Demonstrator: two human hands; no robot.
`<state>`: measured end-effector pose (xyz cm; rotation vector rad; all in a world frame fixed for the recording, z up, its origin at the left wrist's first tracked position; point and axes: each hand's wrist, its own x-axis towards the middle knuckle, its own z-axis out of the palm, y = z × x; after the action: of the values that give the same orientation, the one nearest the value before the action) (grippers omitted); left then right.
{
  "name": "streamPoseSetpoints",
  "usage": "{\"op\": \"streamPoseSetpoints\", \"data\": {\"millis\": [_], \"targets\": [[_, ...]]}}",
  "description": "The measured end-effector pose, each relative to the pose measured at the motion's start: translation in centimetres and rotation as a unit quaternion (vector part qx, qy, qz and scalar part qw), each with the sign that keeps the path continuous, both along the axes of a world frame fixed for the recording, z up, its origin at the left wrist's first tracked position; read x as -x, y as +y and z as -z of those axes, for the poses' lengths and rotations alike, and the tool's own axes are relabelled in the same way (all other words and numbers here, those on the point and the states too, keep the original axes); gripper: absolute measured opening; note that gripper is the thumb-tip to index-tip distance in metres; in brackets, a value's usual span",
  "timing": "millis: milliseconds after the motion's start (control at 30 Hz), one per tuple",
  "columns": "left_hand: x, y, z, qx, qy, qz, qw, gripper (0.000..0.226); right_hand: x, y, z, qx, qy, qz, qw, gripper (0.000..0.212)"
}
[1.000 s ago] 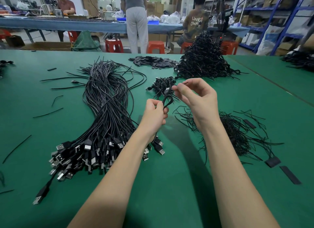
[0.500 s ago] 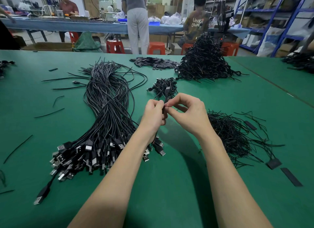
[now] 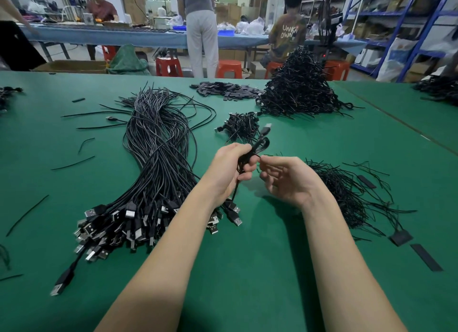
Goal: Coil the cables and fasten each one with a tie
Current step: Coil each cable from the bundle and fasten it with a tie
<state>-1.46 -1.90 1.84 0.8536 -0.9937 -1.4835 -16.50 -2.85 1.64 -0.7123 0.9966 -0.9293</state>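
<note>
My left hand (image 3: pixel 229 172) grips a coiled black USB cable (image 3: pixel 259 144) above the green table; the coil's loop and plug stick up past my fingers, and a tail hangs down below the hand. My right hand (image 3: pixel 287 178) sits just right of it, fingers curled, its fingertips pinching a thin black tie at the coil. A big bundle of uncoiled black USB cables (image 3: pixel 158 163) lies to the left. A loose heap of black wire ties (image 3: pixel 347 193) lies to the right.
A small pile of tied cables (image 3: pixel 241 126) and a tall heap of finished cables (image 3: pixel 301 88) lie farther back, with flat black strips (image 3: pixel 228 90) beside them. Stray ties and strips dot the green table (image 3: pixel 260 269). People work at a bench behind.
My right hand has come down from above the coil to its right side, now lower and closer to me. The coil in my left hand stands up with its plug showing.
</note>
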Motion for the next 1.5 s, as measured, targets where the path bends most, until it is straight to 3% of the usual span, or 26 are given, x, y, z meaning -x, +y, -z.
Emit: {"op": "streamPoseSetpoints", "data": {"millis": [100, 200, 367, 500, 667, 800, 833, 900, 933, 1000, 1167, 1300, 1500], "targets": [[-0.1, 0.4, -0.2, 0.012, -0.06, 0.07, 0.996, 0.016, 1.4, -0.2, 0.0, 0.043, 0.05, -0.006, 0.998, 0.007], [-0.6, 0.6, -0.4, 0.034, -0.103, 0.113, 0.988, 0.019, 2.7, -0.2, 0.0, 0.111, 0.108, -0.031, 0.988, 0.01], [-1.7, 1.1, -0.8, 0.087, -0.143, 0.184, 0.969, 0.022, 3.7, 0.3, -0.3, 0.173, 0.106, -0.1, 0.974, 0.014], [-3.0, 1.2, -1.0, 0.098, -0.256, 0.224, 0.935, 0.013, 4.1, 0.7, -1.9, 0.26, 0.264, -0.147, 0.917, 0.011], [-2.6, 0.5, -0.7, 0.1, -0.356, 0.176, 0.913, 0.008, 3.6, 1.0, -4.4, 0.288, 0.453, -0.128, 0.834, 0.01], [-2.1, 0.3, 1.0, 0.107, -0.484, 0.044, 0.867, 0.013, 2.8, 1.1, -5.8, 0.352, 0.473, -0.023, 0.807, 0.007], [-2.0, 0.3, 1.3, 0.113, -0.467, 0.01, 0.877, 0.015, 2.8, 1.1, -6.2, 0.37, 0.481, -0.003, 0.795, 0.009], [-1.7, 0.1, 1.3, 0.129, -0.404, -0.041, 0.905, 0.014, 2.7, 1.1, -6.3, 0.374, 0.441, 0.018, 0.816, 0.008], [-1.8, -0.1, 1.1, 0.141, -0.378, -0.049, 0.914, 0.012, 2.6, 1.1, -6.1, 0.367, 0.417, 0.022, 0.831, 0.006], [-1.8, -0.3, 0.9, 0.17, -0.339, -0.041, 0.924, 0.01, 2.4, 1.0, -5.4, 0.363, 0.432, 0.04, 0.825, 0.005], [-1.8, -0.2, 1.2, 0.215, -0.351, -0.053, 0.91, 0.009, 2.2, 0.5, -4.6, 0.34, 0.531, 0.014, 0.776, 0.006], [-1.8, -0.3, 1.1, 0.247, -0.372, -0.049, 0.893, 0.009, 2.1, 0.6, -4.6, 0.341, 0.559, -0.024, 0.755, 0.004], [-1.9, 0.0, 1.1, 0.269, -0.391, -0.052, 0.879, 0.011, 1.9, 0.4, -3.9, 0.357, 0.533, -0.021, 0.766, 0.014]]}}
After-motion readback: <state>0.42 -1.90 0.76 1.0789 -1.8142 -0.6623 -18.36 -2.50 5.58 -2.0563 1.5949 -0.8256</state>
